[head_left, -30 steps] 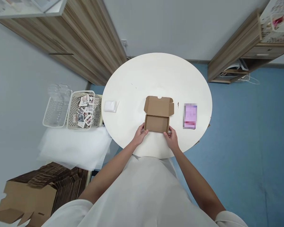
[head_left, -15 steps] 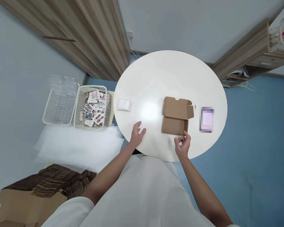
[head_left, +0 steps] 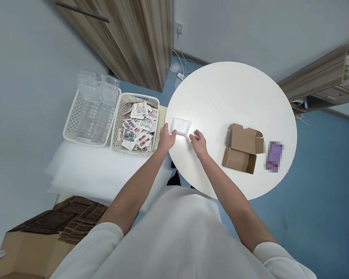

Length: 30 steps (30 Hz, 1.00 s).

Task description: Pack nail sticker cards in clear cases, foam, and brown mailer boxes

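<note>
A flat white wrapped packet [head_left: 180, 127] lies near the left edge of the round white table [head_left: 235, 93]. My left hand [head_left: 166, 138] is at the packet's left end, thumb and fingers apart; whether it touches the packet I cannot tell. On the other side, my right hand [head_left: 198, 143] hovers just off the packet's right end with its fingers apart and nothing in them. An open brown cardboard box [head_left: 241, 159] stands farther right on the table, lid folded back and side flap out, away from both hands.
A blurred purple item [head_left: 274, 157] lies right of the box. Left of the table stand a white basket [head_left: 114, 149] of carded hair clips or press-on nails and another basket [head_left: 68, 133] of clear plastic cases. White sheets [head_left: 84, 170] and flattened cardboard [head_left: 31, 252] lie in front.
My view has swung left. Both hands have gone from the middle of the table and the box's front edge to either end of the white packet. The box stays on the table.
</note>
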Available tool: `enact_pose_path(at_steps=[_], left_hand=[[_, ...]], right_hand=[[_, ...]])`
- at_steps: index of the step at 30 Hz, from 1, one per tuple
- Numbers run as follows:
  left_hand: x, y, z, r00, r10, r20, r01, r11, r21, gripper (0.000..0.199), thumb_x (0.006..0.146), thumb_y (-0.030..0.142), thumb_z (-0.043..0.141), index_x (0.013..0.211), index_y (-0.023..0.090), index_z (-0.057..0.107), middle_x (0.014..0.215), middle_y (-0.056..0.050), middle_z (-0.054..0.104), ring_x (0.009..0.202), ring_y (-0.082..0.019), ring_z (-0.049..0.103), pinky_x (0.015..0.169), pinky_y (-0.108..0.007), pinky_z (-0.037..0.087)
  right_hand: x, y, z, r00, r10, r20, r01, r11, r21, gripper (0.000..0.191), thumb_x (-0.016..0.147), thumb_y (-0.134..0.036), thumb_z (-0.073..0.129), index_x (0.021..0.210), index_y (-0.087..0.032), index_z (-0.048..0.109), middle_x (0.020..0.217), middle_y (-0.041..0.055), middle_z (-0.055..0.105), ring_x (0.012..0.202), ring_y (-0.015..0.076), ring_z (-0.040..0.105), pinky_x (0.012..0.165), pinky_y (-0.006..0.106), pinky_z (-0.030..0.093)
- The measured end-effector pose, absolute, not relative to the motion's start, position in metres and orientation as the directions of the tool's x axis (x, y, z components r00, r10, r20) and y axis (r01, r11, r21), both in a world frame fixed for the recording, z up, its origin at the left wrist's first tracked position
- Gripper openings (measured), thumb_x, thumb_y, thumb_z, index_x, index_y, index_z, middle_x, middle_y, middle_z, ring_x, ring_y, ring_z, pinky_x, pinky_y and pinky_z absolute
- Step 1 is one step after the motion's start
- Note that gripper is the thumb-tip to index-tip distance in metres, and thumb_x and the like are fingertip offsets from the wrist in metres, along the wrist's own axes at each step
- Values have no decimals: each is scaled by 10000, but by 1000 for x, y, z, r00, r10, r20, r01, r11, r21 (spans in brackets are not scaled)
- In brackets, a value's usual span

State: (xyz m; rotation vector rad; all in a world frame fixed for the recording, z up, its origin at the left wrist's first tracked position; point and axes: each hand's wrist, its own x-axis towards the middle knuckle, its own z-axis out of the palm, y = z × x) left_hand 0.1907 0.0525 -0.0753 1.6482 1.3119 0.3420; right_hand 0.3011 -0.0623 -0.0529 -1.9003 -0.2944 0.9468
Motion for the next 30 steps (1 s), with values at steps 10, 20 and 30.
enact_pose_path(at_steps=[10,20,30], left_hand=[[199,50,-77,457,863,-214,595,-118,795,391,799,217,454,1180,148,507,1075,-108,557,973,-207,539,884,-336,413],[195,13,-77,455,815,-360,480,116,870,316,785,253,483,1061,141,591,983,-77,633,852,-157,584,817,-289,448],[234,-90,-24,625,732,-272,331,68,941,375,793,383,492,1090,167,567,948,-69,611,829,-145,554,762,-279,455]], right_hand=[[298,-34,-77,651,633,-419,-87,-486,-870,455,767,-400,491,1187,-224,472,1155,46,559,887,152,574,810,312,451],[305,-82,-68,639,589,-495,-232,-466,-854,362,709,-284,538,1056,-191,576,1013,46,642,807,149,600,759,310,473],[360,-202,-10,638,639,-428,-239,-364,-900,438,680,-362,587,1075,-174,560,1045,88,624,762,158,612,713,323,491]])
